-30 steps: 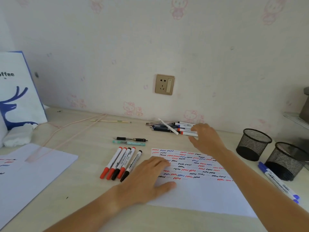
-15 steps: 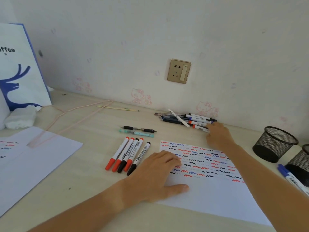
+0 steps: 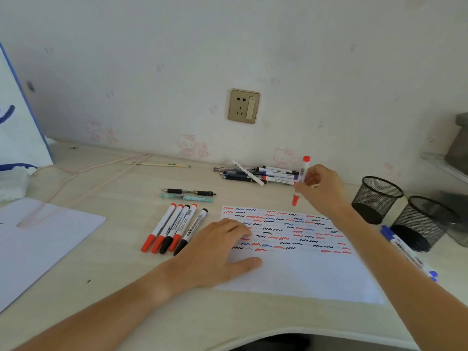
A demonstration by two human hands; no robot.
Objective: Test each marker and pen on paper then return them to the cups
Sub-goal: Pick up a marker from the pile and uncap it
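Pale wood desk (image 3: 106, 249) against white wall (image 3: 177, 59) with faint pink cartoon prints, gold socket (image 3: 244, 105)

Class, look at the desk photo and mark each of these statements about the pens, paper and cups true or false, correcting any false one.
1. The right hand holds a red-capped marker nearly upright. True.
2. The left hand holds a pen. False: it rests flat on the scribbled paper, holding nothing.
3. Five markers lie side by side left of the paper. True.
4. Both mesh cups are full of pens. False: no pens show in either.
5. The scribbles on the paper are green only. False: they are red, blue and black.
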